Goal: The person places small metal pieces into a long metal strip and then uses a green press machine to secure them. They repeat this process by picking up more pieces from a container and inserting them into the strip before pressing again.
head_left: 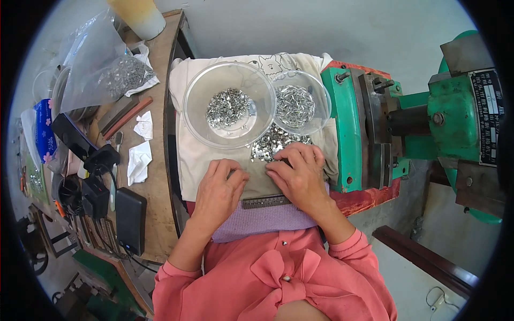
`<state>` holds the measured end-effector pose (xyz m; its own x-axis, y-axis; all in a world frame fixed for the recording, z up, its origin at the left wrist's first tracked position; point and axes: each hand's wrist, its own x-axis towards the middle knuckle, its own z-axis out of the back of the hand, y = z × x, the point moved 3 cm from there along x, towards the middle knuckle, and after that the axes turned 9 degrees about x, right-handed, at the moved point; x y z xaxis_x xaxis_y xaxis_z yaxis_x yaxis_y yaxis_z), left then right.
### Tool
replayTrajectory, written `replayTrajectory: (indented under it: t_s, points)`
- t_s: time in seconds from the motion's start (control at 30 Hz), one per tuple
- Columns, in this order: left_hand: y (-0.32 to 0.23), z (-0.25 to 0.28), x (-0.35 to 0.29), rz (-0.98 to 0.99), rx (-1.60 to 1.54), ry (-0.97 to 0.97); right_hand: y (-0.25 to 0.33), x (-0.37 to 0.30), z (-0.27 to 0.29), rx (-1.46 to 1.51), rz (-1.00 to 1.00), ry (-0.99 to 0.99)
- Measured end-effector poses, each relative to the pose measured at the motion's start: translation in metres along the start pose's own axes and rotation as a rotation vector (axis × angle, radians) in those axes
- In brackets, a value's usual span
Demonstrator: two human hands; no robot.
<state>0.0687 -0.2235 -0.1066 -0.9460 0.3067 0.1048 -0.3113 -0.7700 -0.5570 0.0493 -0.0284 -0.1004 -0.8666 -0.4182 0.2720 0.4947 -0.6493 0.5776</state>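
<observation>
My left hand (220, 187) rests on the beige cloth (195, 155) with its fingers bent together; a small dark bit shows between them, too small to name. Close by, my right hand (301, 174) has thumb and forefinger drawn together at the lower edge of a loose pile of small shiny metal pieces (270, 143). Whether a piece is pinched there is hidden. A dark slotted metal strip (265, 201) lies between my wrists. Beyond the hands stand a large clear tub (193, 112) with small metal pieces in it and a smaller clear tub (324, 115) holding thin metal pins.
On the right stands a green machine (455, 115) with a vise-like base (342, 134). The wooden bench (160, 214) at left carries a clear bag of metal parts (126, 75), paper scraps (139, 160), a reddish bar (128, 117) and a black power bank (131, 220) with a cable.
</observation>
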Motion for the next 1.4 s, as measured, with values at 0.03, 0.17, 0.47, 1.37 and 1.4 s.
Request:
replayTrajectory:
  t_s: [0.03, 0.17, 0.47, 1.37, 1.4]
  points:
    - [0.0, 0.0, -0.001, 0.016, 0.01, -0.001, 0.0, 0.002, 0.0, 0.004, 0.011, 0.008]
    - [0.001, -0.003, -0.003, 0.045, 0.041, -0.077, 0.002, 0.008, 0.001, 0.008, 0.024, 0.004]
    - [-0.028, -0.011, -0.027, -0.079, -0.101, -0.101, 0.002, -0.004, 0.004, 0.06, -0.021, -0.068]
    - [-0.038, -0.03, -0.028, -0.087, -0.081, -0.051, -0.006, 0.0, 0.005, -0.023, 0.092, -0.02]
    - [-0.038, -0.029, -0.027, -0.082, -0.088, -0.056, -0.004, 0.002, 0.004, -0.029, 0.101, -0.013]
